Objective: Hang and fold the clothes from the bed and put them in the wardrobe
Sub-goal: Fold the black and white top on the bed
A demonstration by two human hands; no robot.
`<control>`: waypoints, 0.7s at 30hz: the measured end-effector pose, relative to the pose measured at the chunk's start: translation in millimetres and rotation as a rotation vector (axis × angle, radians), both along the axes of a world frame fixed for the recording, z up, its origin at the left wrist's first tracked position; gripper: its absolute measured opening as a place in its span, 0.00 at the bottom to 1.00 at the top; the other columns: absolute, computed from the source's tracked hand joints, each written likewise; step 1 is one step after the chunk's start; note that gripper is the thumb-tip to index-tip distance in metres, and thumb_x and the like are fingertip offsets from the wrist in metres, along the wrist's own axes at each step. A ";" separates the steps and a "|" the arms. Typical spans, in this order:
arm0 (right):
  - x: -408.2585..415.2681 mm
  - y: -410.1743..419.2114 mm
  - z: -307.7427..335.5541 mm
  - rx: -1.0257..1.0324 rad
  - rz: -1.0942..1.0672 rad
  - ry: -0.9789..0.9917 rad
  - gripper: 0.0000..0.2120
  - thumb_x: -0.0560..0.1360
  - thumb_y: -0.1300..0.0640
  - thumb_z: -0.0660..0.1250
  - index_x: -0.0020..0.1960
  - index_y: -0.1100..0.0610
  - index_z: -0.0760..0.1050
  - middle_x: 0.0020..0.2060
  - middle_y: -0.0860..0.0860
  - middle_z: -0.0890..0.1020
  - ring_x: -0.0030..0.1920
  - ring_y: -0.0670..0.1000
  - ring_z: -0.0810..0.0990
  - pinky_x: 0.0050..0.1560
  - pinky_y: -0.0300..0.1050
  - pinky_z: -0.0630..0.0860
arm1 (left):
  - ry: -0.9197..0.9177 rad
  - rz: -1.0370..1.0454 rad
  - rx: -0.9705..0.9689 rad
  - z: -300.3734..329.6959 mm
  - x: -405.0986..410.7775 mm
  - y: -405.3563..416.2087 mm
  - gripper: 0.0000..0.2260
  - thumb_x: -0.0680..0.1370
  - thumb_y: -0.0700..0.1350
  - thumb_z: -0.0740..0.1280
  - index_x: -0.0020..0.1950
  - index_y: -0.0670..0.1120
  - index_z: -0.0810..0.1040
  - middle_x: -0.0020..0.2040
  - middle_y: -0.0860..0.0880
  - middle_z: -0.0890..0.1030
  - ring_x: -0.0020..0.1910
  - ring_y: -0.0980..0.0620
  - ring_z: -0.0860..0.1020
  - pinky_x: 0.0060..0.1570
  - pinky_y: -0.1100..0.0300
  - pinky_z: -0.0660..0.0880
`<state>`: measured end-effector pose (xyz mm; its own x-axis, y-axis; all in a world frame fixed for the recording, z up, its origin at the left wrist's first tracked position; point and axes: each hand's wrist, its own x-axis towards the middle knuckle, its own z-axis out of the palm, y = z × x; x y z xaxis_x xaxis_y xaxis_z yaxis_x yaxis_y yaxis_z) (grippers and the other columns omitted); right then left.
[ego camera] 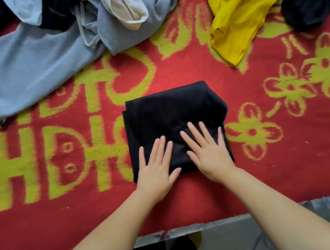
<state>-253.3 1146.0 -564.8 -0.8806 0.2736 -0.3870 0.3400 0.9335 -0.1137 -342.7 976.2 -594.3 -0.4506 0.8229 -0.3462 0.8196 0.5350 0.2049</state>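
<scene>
Left hand (157, 167) and right hand (206, 151) flat, fingers straight, grasping nothing, pressing folded black garment (170, 111) onto bed (289, 161), likely flattening folds. Beyond fingertips: unfolded grey garment (28, 64), yellow garment (235, 12).

Folded garment (171, 113) lies centrally on blanket (289, 161); both hands rest flat on its near half. Clothes pile (46, 46) lies behind-left, crumpled garment (236, 16) behind-right.

A red blanket (174, 71) with yellow-green letters and flowers covers the bed. Along its near edge a strip of grey patterned sheet (203, 225) shows. Below that lies pale floor (226, 246).
</scene>
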 end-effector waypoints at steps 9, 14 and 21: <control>54.0 44.9 23.4 0.093 0.047 -0.067 0.46 0.64 0.46 0.75 0.76 0.53 0.58 0.76 0.57 0.59 0.75 0.61 0.58 0.62 0.77 0.57 | 0.065 -0.102 -0.006 7.1 -20.0 -34.4 0.42 0.68 0.61 0.70 0.75 0.40 0.61 0.76 0.38 0.58 0.76 0.41 0.57 0.68 0.31 0.54; 17.1 -5.8 1.6 0.060 0.123 -0.065 0.54 0.66 0.56 0.74 0.76 0.43 0.39 0.77 0.52 0.39 0.76 0.63 0.43 0.65 0.78 0.47 | 0.026 -0.036 -0.049 5.2 11.8 11.3 0.43 0.74 0.41 0.64 0.77 0.49 0.36 0.77 0.40 0.36 0.76 0.39 0.37 0.67 0.29 0.44; -26.2 12.6 2.2 0.008 -0.019 -0.138 0.40 0.77 0.65 0.57 0.77 0.39 0.38 0.77 0.47 0.36 0.76 0.64 0.40 0.70 0.68 0.55 | 0.001 -0.004 -0.119 4.2 -27.7 30.4 0.45 0.76 0.34 0.60 0.72 0.58 0.26 0.76 0.50 0.30 0.76 0.45 0.34 0.69 0.32 0.47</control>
<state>-279.6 1158.6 -562.5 -0.8136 0.2932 -0.5021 0.3695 0.9275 -0.0572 -370.4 1006.7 -590.0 -0.4481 0.7778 -0.4407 0.8219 0.5524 0.1391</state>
